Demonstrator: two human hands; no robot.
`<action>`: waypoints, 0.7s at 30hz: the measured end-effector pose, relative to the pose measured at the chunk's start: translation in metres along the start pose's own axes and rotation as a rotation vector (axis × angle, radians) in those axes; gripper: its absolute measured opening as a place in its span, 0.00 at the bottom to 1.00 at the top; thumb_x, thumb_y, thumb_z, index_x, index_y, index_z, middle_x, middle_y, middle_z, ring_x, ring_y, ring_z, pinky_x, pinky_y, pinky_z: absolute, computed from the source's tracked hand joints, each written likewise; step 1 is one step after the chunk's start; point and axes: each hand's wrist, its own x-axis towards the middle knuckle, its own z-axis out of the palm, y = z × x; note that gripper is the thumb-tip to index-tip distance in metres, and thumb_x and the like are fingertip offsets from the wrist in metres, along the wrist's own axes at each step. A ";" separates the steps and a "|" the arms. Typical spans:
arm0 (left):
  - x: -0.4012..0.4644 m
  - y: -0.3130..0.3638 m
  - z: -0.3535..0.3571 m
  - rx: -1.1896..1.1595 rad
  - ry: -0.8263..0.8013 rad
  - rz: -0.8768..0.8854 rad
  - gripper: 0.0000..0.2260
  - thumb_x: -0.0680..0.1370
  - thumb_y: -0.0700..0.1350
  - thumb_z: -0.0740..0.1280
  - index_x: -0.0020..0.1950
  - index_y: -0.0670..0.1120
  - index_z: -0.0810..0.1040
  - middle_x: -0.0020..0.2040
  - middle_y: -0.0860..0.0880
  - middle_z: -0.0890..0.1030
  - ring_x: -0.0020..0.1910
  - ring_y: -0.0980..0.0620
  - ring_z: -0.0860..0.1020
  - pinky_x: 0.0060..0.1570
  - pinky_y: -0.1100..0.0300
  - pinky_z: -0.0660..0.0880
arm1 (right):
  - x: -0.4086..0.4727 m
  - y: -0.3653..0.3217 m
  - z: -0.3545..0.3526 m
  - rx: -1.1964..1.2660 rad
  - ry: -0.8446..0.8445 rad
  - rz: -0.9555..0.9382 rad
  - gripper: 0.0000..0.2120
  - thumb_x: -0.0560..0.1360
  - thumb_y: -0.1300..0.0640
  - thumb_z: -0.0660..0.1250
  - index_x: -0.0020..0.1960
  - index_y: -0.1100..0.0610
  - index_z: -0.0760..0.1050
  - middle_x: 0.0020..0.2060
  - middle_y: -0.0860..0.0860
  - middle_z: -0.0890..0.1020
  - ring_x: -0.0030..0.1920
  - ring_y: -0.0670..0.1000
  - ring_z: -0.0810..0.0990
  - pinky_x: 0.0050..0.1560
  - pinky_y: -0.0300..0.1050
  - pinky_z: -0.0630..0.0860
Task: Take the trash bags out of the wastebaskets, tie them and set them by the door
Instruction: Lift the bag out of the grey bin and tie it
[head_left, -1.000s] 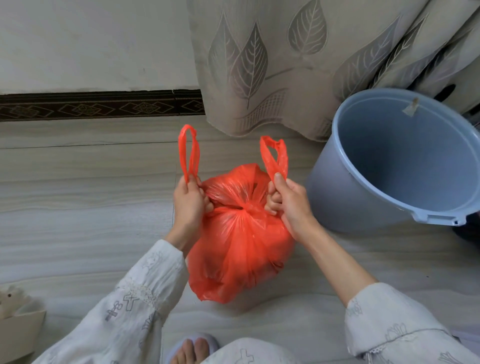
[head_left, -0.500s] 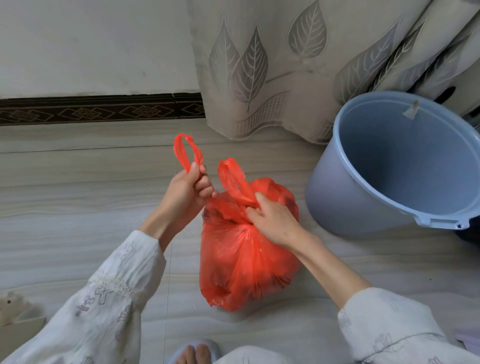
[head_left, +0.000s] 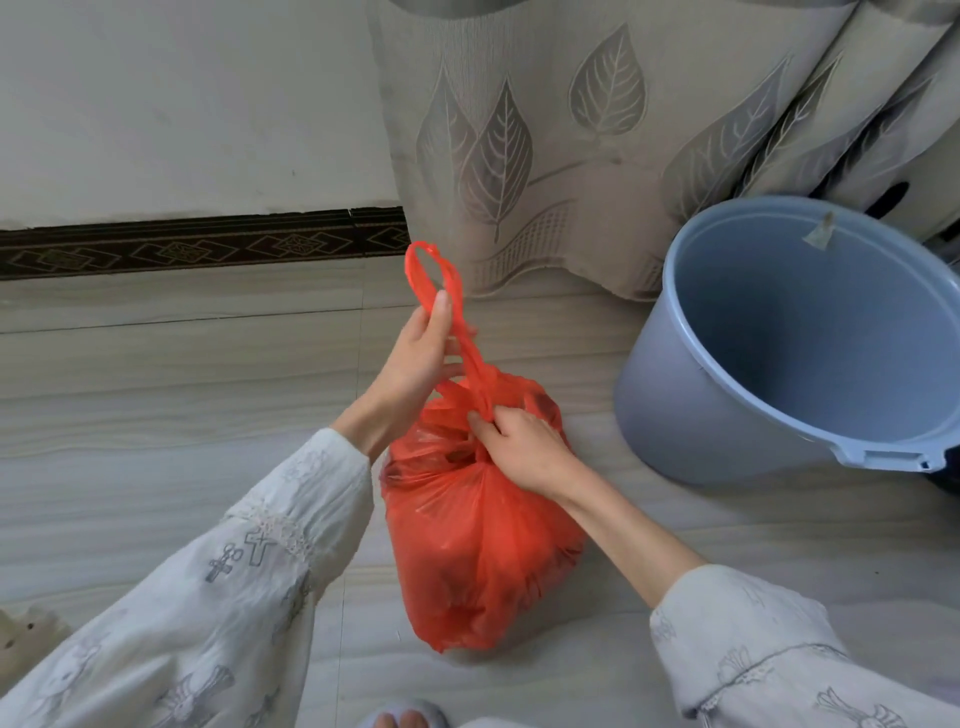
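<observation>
A full red trash bag (head_left: 483, 540) stands on the tiled floor in front of me. My left hand (head_left: 421, 353) grips its two long handle loops (head_left: 434, 275) together and holds them up above the bag. My right hand (head_left: 519, 441) pinches the gathered neck of the bag just below, where the handles meet. A blue plastic wastebasket (head_left: 691, 415) with no bag in it stands tilted to the right of the bag.
A leaf-patterned curtain (head_left: 571, 130) hangs behind the bag and the wastebasket. A white wall with a dark patterned skirting (head_left: 182, 249) runs along the back left. My slippered foot (head_left: 405, 719) shows at the bottom edge.
The two handles, held apart a second ago, are now brought together in my left hand and lifted. My right hand has let go of its handle and moved down to the bag's neck.
</observation>
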 end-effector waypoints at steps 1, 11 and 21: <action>-0.004 -0.006 -0.002 0.092 -0.002 0.041 0.13 0.81 0.51 0.51 0.57 0.46 0.69 0.43 0.51 0.74 0.38 0.56 0.74 0.40 0.64 0.73 | 0.002 0.002 0.001 0.049 0.022 0.017 0.21 0.79 0.45 0.52 0.49 0.58 0.77 0.55 0.59 0.81 0.60 0.59 0.77 0.58 0.49 0.71; -0.021 -0.050 -0.041 1.128 -0.259 0.459 0.25 0.72 0.62 0.51 0.52 0.44 0.76 0.45 0.47 0.79 0.47 0.46 0.73 0.51 0.55 0.65 | 0.015 0.012 0.003 0.379 0.040 0.086 0.25 0.79 0.49 0.54 0.25 0.53 0.67 0.16 0.45 0.69 0.17 0.40 0.69 0.30 0.38 0.66; -0.036 -0.024 -0.035 0.900 -0.336 0.392 0.16 0.77 0.55 0.55 0.34 0.48 0.71 0.27 0.57 0.73 0.30 0.61 0.73 0.35 0.68 0.68 | 0.016 0.026 -0.017 0.728 -0.030 0.161 0.14 0.80 0.56 0.55 0.38 0.56 0.73 0.27 0.55 0.76 0.19 0.42 0.74 0.22 0.32 0.71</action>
